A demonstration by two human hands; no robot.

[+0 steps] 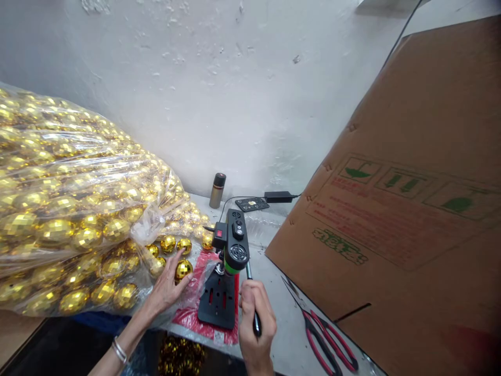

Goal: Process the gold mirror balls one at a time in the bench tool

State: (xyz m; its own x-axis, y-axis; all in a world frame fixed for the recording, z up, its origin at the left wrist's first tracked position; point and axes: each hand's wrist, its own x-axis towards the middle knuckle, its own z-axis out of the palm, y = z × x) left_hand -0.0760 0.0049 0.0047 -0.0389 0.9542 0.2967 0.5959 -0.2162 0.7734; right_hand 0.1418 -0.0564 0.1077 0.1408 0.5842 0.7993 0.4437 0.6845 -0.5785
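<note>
A shiny gold faceted ball sits between the thumb and fingers of my left hand, which curl around its near side. Several similar loose gold balls lie just beyond those fingertips. My right hand is wrapped round the black lever handle of a small bench drill press. The press has a black motor head, a red switch and a slotted black base plate. Its bit is hidden under the head.
Clear bags full of gold balls cover the left side. Scissors lie at right beside a large cardboard box. A spray can, a dark phone-like panel and a power adapter are behind the press. Red plastic lies under it.
</note>
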